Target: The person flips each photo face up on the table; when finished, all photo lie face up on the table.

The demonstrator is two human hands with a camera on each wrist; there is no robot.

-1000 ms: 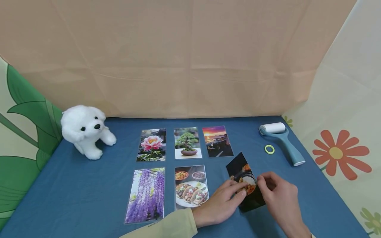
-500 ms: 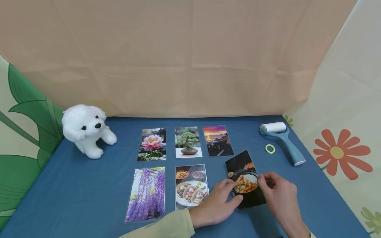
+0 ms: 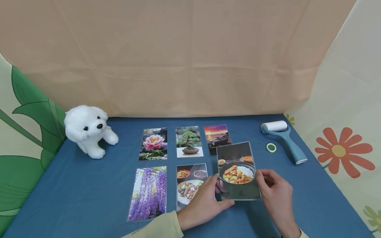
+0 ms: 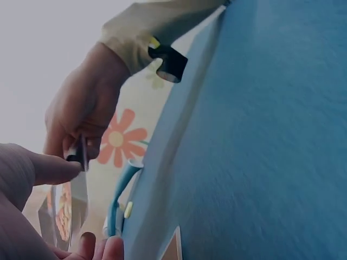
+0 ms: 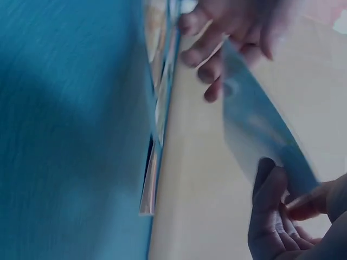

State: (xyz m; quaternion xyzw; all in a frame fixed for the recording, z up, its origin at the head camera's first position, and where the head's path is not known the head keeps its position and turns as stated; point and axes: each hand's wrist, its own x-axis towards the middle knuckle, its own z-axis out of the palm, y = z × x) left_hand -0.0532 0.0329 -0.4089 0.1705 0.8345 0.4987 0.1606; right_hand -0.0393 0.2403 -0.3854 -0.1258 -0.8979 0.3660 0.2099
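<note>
A glossy picture card of a rice and stew bowl [image 3: 238, 173] is held up off the table in the head view. My right hand [image 3: 275, 195] pinches its right edge between thumb and curled fingers, as the right wrist view also shows. My left hand [image 3: 203, 201] is at the card's lower left, fingers spread in the right wrist view and partly behind the card, thumb near its bottom edge. Beneath the left hand lies a taco card [image 3: 190, 175], partly covered. The raised card hides part of the sunset car card [image 3: 215, 134].
A bonsai card [image 3: 189, 142], a pink flower card [image 3: 153, 144] and a wisteria card [image 3: 148, 195] lie on the blue cloth [image 3: 89, 198]. A white plush dog [image 3: 89, 130] sits at left. On the right are a lint roller [image 3: 287, 140] and a yellow-green ring [image 3: 271, 147].
The stew card has risen off the table, turned more upright and moved left, now overlapping the sunset car card. My left hand has slid from its face to its left edge.
</note>
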